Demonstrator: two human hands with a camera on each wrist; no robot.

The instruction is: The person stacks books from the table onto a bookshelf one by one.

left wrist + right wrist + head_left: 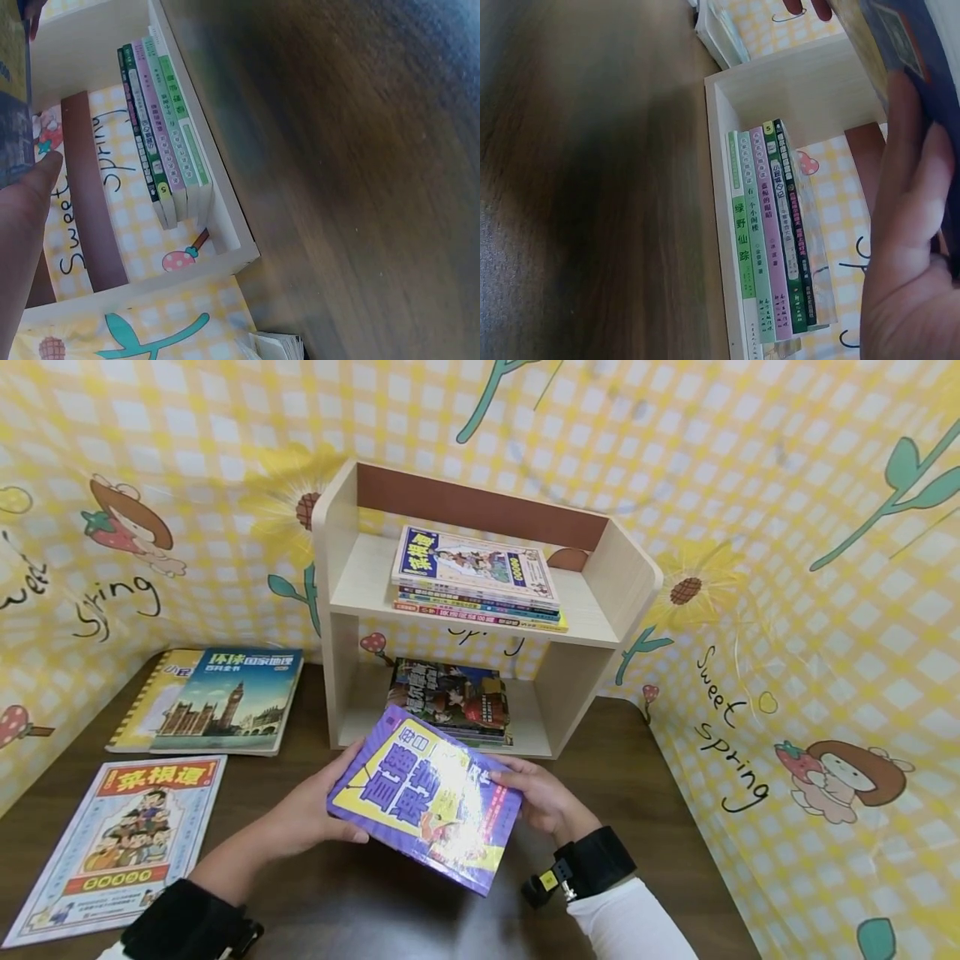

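Bench (360, 902), shelf (577, 693), lower book stack (450, 693); purple book (442, 802) held above the bench in front.
Likely trouble: clipping the stack, from the skewed angle; perhaps also losing the purple book to its own gloss, though clamped near opposite edges by left hand (322, 802) and right hand (543, 797).

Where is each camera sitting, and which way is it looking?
Head: worn on the head, looking forward and down at the shelf and purple book; the left grip, right grip and black wristbands show.
Left wrist: worn there, looking at the lower books' spines and table; part of the left grip shows at the left edge.
Right wrist: worn there, looking at those spines too; the right grip shows at the right edge.
Shared: both wrist views see the lower books and table.
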